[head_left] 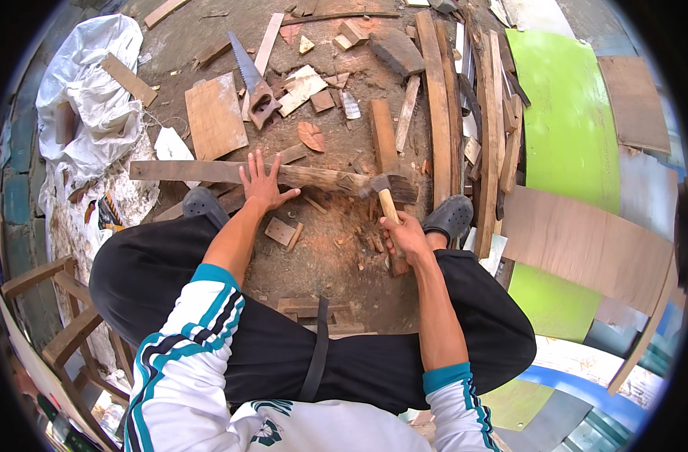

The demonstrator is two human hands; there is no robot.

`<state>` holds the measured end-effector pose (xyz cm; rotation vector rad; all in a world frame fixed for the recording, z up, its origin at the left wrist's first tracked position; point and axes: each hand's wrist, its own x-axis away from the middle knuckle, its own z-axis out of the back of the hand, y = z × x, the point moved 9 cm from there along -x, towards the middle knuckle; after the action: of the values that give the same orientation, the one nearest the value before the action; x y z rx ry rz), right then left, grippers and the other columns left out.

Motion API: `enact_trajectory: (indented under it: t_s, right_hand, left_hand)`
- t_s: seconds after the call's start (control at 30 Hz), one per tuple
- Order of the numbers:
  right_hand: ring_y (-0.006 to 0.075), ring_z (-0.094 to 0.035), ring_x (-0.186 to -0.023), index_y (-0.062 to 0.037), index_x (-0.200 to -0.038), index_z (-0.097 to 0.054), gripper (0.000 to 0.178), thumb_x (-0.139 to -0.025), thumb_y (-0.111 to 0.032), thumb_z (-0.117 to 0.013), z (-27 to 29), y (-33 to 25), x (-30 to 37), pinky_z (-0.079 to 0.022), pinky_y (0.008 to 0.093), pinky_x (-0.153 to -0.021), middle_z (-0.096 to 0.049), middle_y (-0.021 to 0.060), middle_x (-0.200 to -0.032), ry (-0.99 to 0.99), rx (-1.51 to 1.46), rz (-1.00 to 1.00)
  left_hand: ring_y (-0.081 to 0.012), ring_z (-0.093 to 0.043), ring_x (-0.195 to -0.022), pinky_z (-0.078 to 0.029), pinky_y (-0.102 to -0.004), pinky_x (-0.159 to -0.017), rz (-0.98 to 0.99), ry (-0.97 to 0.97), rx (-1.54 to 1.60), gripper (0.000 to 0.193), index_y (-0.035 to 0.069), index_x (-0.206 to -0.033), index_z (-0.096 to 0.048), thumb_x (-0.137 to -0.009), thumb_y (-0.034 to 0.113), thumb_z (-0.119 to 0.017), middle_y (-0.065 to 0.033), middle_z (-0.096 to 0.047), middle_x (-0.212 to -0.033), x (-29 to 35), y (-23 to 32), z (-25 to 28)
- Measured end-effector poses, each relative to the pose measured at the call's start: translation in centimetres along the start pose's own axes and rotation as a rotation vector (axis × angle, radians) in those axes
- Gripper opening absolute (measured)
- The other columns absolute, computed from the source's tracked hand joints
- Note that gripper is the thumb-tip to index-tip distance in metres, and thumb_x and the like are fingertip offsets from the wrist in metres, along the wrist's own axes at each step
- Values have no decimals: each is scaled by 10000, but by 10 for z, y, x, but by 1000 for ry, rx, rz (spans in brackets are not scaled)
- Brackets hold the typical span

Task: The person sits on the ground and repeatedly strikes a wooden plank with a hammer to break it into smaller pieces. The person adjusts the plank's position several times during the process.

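My right hand [406, 235] is closed round the wooden handle of a hammer [387, 202]. Its metal head lies at the right end of a long wooden plank [321, 178]; whether it touches the wood I cannot tell. My left hand [261, 181] rests flat across the plank's middle, fingers spread. The plank runs sideways in front of me, and its right end sits over an upright-running wood block [384, 135] partly hidden beneath it. Close below the plank lies a small nailed wood piece [280, 232].
A handsaw [253, 83] lies beyond the plank beside a square board [216, 115] and a dark stone block [398, 53]. Long timbers [436, 113] and a green sheet [562, 120] fill the right. At left are a white sack [88, 90] and a wooden frame [73, 335].
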<state>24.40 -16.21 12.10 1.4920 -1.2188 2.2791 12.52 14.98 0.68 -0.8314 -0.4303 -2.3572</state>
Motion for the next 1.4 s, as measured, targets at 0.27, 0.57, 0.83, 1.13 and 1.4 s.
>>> enact_trajectory:
  t_s: [0.27,0.57,0.83,1.13,1.4]
  right_hand:
    - [129,-519,-483,-18,-1130,-570,236,-984,-198,-620,-4,-16,-27,-416,296,-401,-546,26,-714,173,-52,91]
    - [134,-494,-460,-10,-1137,-545,242,-988,-193,-594,-20,10,-35,-417,311,-394,-534,41,-692,81,70,-132]
    - [152,-491,-430,20,-1299,-500,392,-971,-168,-605,-21,-24,-47,-392,325,-381,-558,72,-689,5,378,-85]
    - [122,-475,-449,-140,-1529,-372,571,-1001,-184,-586,3,-69,-25,-395,295,-380,-508,16,-690,300,82,132]
    - [110,-445,-438,-109,-1468,-463,499,-986,-150,-582,-9,-49,-23,-350,263,-359,-497,16,-705,89,63,-135]
  left_hand:
    - [-437,301,-1473,122,-674,-1140,31,-165,78,1097,255,-1624,59,-847,837,-452,-241,252,-1626,-19,-10,-23]
    - [-407,315,-1475,130,-666,-1141,41,-180,70,1061,249,-1623,66,-876,815,-430,-229,248,-1632,-17,-5,-21]
    - [-448,334,-1454,116,-694,-1125,0,-253,95,1098,199,-1617,91,-874,814,-433,-267,290,-1603,-20,-6,-21]
    - [-486,346,-1433,118,-710,-1113,-81,-291,150,1059,197,-1610,118,-914,721,-485,-271,333,-1580,-28,-18,-34]
    - [-447,348,-1446,133,-687,-1127,-57,-323,163,969,232,-1615,101,-955,660,-464,-223,329,-1599,-27,-15,-28]
